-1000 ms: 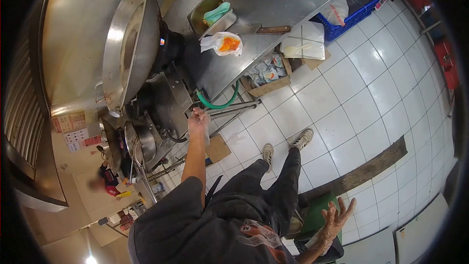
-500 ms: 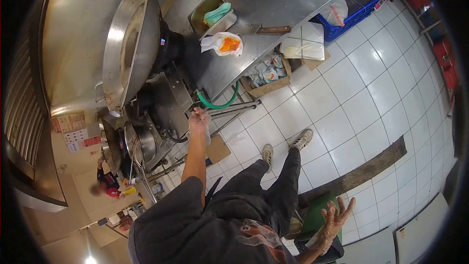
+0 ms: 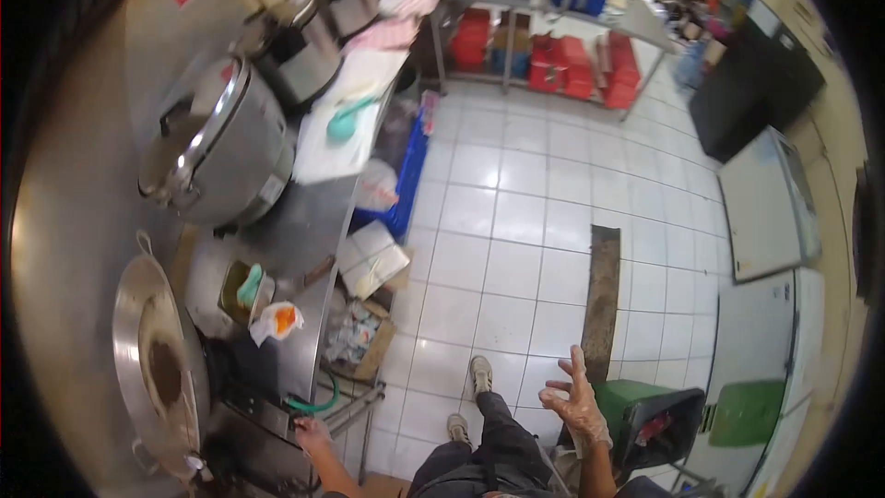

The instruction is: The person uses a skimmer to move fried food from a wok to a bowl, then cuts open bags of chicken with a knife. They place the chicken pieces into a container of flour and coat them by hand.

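My left hand (image 3: pixel 313 433), in a clear plastic glove, is at the front edge of the stove by a green hose (image 3: pixel 318 398); its fingers look curled, but what they hold is too small to make out. My right hand (image 3: pixel 576 406), also in a clear glove, is raised over the floor beside a green bin (image 3: pixel 636 406), fingers spread and holding nothing. A large wok (image 3: pixel 152 360) sits at the left. Orange food on white wrapping (image 3: pixel 277 321) lies on the steel counter, next to a metal container (image 3: pixel 235 290) and a wooden-handled knife (image 3: pixel 318 271).
A large rice cooker (image 3: pixel 235 148) and a green scoop (image 3: pixel 341 126) on white cloth stand further along the counter. Below are a blue crate (image 3: pixel 410 186) and a cardboard box of packets (image 3: pixel 355 337). Red boxes (image 3: pixel 553 65) fill a far shelf; white freezers (image 3: pixel 761 203) line the right.
The view has turned toward the far end of the kitchen, bringing the rice cooker and back shelf into sight. My left hand remains by the stove edge; my right hand is still raised and spread.
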Demonstrator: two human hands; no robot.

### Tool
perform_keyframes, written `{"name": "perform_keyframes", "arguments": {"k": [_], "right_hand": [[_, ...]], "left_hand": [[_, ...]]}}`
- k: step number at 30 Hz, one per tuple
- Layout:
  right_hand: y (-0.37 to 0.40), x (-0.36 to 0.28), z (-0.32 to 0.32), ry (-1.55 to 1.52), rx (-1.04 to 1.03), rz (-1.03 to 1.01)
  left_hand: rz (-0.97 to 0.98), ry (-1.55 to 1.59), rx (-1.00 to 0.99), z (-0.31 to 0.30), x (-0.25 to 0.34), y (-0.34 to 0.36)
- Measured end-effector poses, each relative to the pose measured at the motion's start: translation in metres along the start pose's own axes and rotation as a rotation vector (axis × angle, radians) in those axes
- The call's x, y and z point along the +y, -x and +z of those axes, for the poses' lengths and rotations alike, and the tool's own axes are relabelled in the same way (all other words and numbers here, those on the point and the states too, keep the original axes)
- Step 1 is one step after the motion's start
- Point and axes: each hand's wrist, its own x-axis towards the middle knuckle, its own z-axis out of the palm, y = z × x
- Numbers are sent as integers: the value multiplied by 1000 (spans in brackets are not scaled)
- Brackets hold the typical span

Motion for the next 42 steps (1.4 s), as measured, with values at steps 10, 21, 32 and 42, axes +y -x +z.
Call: {"name": "perform_keyframes", "arguments": {"k": [10,21,32,42], "right_hand": [[229,76,10,-140,455,-286],[506,230,74,-612,1112,-205],[761,375,141,-633,1806,-352],[991,585,83,-562,1916,-125]], "left_hand": [[-570,-483,-350,68,-156,119],[-765,-1264,-1864,19,-229,319],[-1388,-1615,-1924,-109,-132,611],[-1481,-1353,-2399,-330,39,839]]}}
